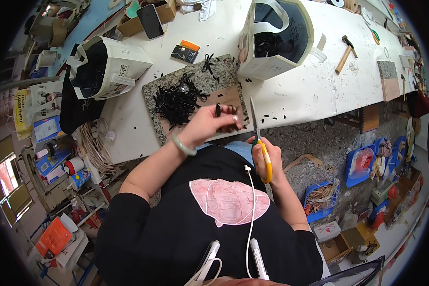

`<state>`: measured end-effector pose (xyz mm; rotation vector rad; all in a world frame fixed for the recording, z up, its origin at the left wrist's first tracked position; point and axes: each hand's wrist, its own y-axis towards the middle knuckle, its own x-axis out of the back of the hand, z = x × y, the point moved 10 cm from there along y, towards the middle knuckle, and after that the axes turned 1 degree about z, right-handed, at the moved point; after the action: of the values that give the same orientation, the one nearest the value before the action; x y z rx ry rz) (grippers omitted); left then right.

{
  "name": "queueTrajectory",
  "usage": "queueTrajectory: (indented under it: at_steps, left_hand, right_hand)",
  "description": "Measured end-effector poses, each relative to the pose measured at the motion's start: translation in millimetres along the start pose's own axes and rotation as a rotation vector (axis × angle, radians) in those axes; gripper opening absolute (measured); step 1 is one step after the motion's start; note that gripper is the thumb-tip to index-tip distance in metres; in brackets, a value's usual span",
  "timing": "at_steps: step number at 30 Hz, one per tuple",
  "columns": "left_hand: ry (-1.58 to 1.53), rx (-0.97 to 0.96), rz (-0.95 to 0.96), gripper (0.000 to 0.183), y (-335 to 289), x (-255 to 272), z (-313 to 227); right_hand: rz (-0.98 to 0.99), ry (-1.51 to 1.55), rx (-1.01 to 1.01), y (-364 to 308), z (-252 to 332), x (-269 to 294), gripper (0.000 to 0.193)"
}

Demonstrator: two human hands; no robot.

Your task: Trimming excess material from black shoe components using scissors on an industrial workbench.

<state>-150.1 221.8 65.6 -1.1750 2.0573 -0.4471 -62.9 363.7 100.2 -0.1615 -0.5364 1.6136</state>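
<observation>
My left hand [206, 125] is closed in a pinch, with a small black strap [218, 110] showing between its fingers. Part of the strap is hidden by the fingers. To its right, my right hand [274, 159] grips scissors [267, 162] by their yellow and green handles. The blades point away from me, close beside the left fingertips, and look nearly together. Beyond the left hand, a pile of black straps [176, 101] lies on a speckled stone slab [153, 86]. A light brown board [226, 97] rests on that slab, partly under the pile.
White bags stand left [131, 66] and right [264, 68] of the slab; the right one holds black pieces. A phone [150, 22], a calculator [184, 54] and a hammer [346, 55] lie on the white table [314, 86]. Small black scraps are scattered near the table edge.
</observation>
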Motion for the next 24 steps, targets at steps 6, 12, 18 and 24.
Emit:
queueTrajectory:
  at_steps: [6, 12, 18, 24]
  left_hand:
    - [0.452, -0.114, -0.554, 0.019, 71.1, 181.7, -22.1]
    - [1.161, 0.295, -0.539, 0.016, 102.2, 260.3, -21.6]
    - [0.796, -0.011, -0.585, 0.012, 66.7, 233.9, -48.9]
    - [0.126, -0.069, -0.271, 0.017, -11.0, 69.6, -64.3]
  right_hand:
    - [-0.053, 0.015, -0.104, 1.7, -36.3, 0.8, 0.036]
    - [-0.033, -0.044, -0.085, 6.0, -37.1, -10.7, 0.035]
    - [0.003, -0.069, -0.077, 11.9, -37.0, -13.0, 0.038]
    - [0.130, -0.053, -0.013, 17.5, -4.6, -18.3, 0.045]
